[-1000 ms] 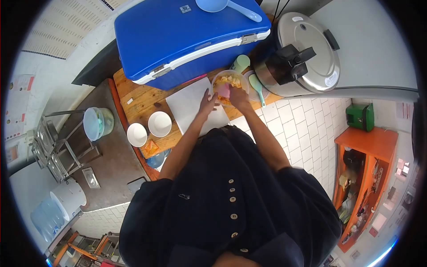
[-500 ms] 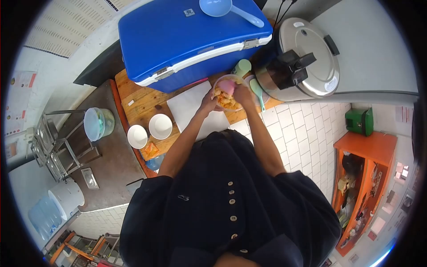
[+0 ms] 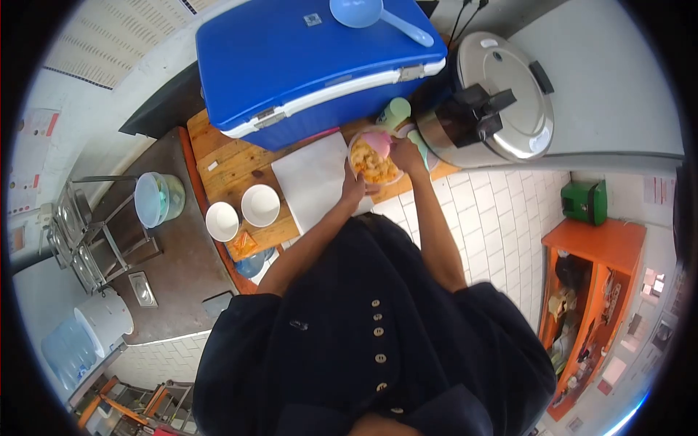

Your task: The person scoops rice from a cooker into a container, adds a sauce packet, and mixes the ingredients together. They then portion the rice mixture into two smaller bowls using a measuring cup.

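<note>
My left hand [image 3: 354, 187] grips the lower left side of a clear plastic bowl [image 3: 352, 161], its fingers curled around the rim. Inside lies chunky yellow-orange food [image 3: 375, 164]. My right hand [image 3: 408, 154] is closed at the bowl's right side on a pink spoon [image 3: 376, 142], whose broad head rests at the far edge of the food; its handle is mostly hidden by the fingers. Just beyond the bowl stands a pale green cup [image 3: 395, 111]. A mint-green spoon [image 3: 419, 145] lies beside my right hand, partly covered by it.
A blue cooler [image 3: 305, 65] with a light-blue ladle [image 3: 356, 11] on its lid spans the back. To the right stands a large steel cooker [image 3: 512, 102]. White paper [image 3: 309, 189], two white tubs [image 3: 260, 206] and an orange packet [image 3: 243, 243] lie on the wooden table [image 3: 218, 145].
My left hand has slid down to the bowl's lower left side. My right hand has shifted right and slightly nearer, and the pink spoon has moved right, showing more food.
</note>
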Tool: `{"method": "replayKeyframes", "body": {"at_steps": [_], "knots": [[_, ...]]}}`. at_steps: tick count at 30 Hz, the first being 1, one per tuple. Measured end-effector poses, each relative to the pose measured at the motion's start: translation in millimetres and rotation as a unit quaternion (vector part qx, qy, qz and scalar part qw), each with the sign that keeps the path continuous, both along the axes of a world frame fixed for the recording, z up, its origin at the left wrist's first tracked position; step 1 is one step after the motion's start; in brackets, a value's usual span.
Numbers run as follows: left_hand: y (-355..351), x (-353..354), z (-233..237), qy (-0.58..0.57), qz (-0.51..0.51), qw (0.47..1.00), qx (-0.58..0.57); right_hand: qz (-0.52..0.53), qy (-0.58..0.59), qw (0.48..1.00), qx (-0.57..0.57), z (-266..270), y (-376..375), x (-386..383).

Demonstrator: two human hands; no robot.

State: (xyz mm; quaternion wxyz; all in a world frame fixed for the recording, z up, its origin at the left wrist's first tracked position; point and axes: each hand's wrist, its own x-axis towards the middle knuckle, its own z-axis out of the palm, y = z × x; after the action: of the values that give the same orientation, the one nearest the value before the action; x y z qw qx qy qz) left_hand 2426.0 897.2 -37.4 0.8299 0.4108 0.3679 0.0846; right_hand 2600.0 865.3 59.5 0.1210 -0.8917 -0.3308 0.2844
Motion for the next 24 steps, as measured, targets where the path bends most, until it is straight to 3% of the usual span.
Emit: {"method": "replayKeyframes", "body": {"at_steps": [2, 3, 7, 8, 9, 10, 12, 14, 15, 18, 19, 21, 24], "knots": [[-13.3, -4.0, 19.1, 0.003, 0.016, 1.0, -0.022, 0.059, -0.088, 0.994, -0.01, -46.2, -4.1, -13.1], [-19.4, -0.9, 17.8, -0.003, 0.031, 0.999, -0.031, 0.03, -0.069, 0.996, -0.051, -68.8, 0.6, -32.6], [-24.0, -1.7, -1.1, 0.001, 0.025, 0.999, -0.044, 0.076, -0.051, 0.991, -0.094, -23.2, 2.7, -26.5], [-13.3, -0.1, -5.1, 0.008, 0.012, 0.999, -0.04, 0.02, -0.067, 0.996, -0.055, -2.5, 0.0, -28.8], [4.5, -1.6, 32.7, 0.067, -0.062, 0.995, -0.039, -0.028, -0.09, 0.996, -0.008, 20.0, 0.3, -28.7], [11.7, -1.8, 36.6, 0.058, -0.039, 0.997, -0.037, -0.076, -0.099, 0.992, 0.029, 28.0, -6.1, -35.7], [23.2, -5.9, 34.0, 0.052, -0.003, 0.998, -0.036, -0.042, -0.119, 0.992, 0.027, -28.3, -11.3, -44.7], [25.9, -7.4, 20.2, -0.001, -0.028, 0.999, -0.042, 0.009, -0.112, 0.993, 0.032, -54.0, -10.6, -60.4], [26.2, -6.2, 25.1, -0.001, -0.031, 0.998, -0.046, 0.06, -0.075, 0.995, -0.011, -33.3, -9.1, -53.1], [16.0, -2.9, 25.3, -0.042, -0.016, 0.996, -0.073, 0.042, -0.071, 0.997, 0.011, -53.7, -23.6, -4.7], [11.3, -2.4, 25.3, -0.048, -0.014, 0.996, -0.07, -0.006, -0.112, 0.993, 0.03, -5.6, -19.7, -19.0], [2.8, -1.4, 30.6, -0.041, -0.023, 0.995, -0.086, -0.008, -0.114, 0.993, 0.029, -48.0, -11.7, -38.8], [0.4, -2.1, 35.8, -0.027, -0.014, 0.996, -0.078, 0.061, -0.078, 0.995, 0.014, -49.0, 2.5, -31.5]]}}
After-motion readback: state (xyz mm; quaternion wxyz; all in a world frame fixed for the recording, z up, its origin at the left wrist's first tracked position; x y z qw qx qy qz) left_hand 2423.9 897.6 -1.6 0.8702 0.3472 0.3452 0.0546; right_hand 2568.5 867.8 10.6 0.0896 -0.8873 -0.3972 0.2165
